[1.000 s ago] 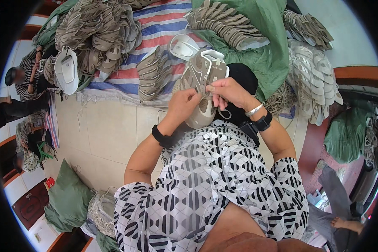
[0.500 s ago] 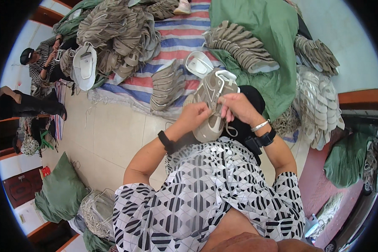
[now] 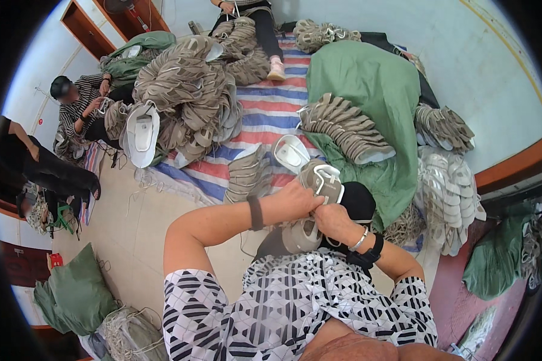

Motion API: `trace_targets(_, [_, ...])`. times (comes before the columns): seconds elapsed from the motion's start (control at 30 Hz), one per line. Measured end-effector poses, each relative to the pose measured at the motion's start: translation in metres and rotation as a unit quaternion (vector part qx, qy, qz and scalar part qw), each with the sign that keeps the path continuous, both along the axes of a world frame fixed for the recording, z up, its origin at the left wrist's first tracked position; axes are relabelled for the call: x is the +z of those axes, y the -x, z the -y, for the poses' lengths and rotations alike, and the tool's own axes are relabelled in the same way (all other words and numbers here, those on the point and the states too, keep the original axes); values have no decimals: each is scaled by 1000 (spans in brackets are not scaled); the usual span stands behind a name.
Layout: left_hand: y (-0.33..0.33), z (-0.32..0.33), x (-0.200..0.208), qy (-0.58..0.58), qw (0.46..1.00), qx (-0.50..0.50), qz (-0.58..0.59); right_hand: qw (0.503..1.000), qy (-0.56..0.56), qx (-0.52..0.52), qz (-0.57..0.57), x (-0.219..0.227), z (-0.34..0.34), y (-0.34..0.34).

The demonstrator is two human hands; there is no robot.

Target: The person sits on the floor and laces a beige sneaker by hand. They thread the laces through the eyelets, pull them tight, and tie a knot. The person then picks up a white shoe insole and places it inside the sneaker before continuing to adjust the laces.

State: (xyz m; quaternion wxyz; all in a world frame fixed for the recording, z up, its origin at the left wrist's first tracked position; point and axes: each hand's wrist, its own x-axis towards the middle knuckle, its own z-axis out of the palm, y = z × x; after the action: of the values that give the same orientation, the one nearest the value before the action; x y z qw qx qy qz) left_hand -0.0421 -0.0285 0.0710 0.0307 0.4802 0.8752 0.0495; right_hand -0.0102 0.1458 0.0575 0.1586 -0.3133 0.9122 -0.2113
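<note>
The left hand [image 3: 294,201] and right hand [image 3: 336,222] meet, fingers curled; whether they clamp anything I cannot tell. Directly beneath them is the beige shoe upper [image 3: 331,191], collar beyond, toe nearer. It looks light and soft, probably firmer at the toe, best held by its sides. Beyond the fingers lies a white-lined upper [image 3: 290,154].

Left hand [image 3: 290,206] beside right hand [image 3: 337,224], fingers [image 3: 311,202] curled, elbows [image 3: 179,231] bent
</note>
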Motion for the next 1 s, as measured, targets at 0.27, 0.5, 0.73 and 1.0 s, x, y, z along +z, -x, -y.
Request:
trace_targets(0.27, [-2, 0, 4, -35, 999, -12, 39, 931, 235, -104, 260, -20, -20, 4])
trace_targets(0.5, [-4, 13, -17, -122, 991, 18, 48, 971, 79, 31, 223, 0, -16, 32])
trace_targets(0.73, [-16, -10, -14, -236, 947, 193, 105, 955, 203, -205, 63, 47, -73, 78])
trace_targets(1.0, [-3, -48, -9, -513, 714, 266, 395, 892, 368, -226, 134, 31, -54, 54])
